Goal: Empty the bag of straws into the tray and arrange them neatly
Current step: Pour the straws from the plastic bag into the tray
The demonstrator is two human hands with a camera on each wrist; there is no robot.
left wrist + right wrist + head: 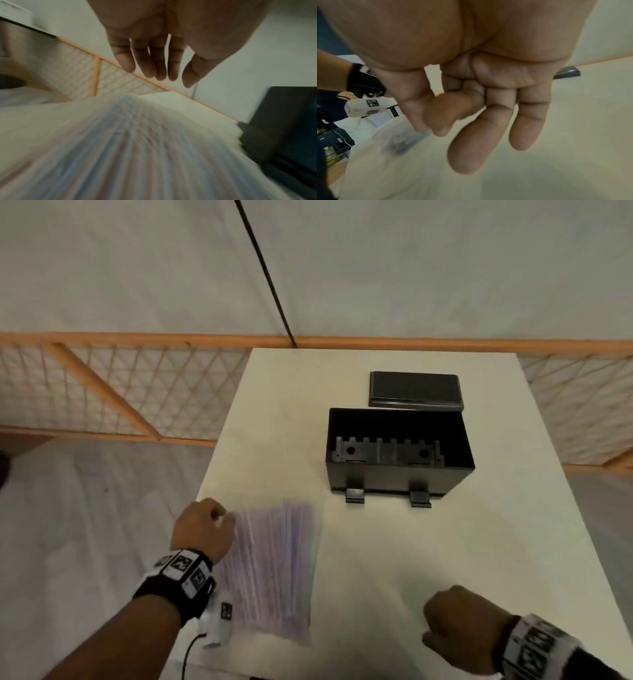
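Observation:
A clear bag of pale purple straws [274, 570] lies flat near the white table's front left corner. My left hand [205, 529] hovers at the bag's far left corner; in the left wrist view its fingers [154, 65] hang relaxed above the blurred bag [137, 148] and hold nothing. The tray is an open black box [394, 477] standing farther back, right of the bag, and it shows at the right edge of the left wrist view [283, 121]. My right hand [455, 625] sits low over the table's front right, with its fingers [471, 121] loosely curled and empty.
A flat black lid [415, 390] lies behind the box. The table [411, 559] is bare between the bag and my right hand. A wooden lattice railing [137, 392] runs behind the table. A thin black pole [267, 275] slants down to the table's back edge.

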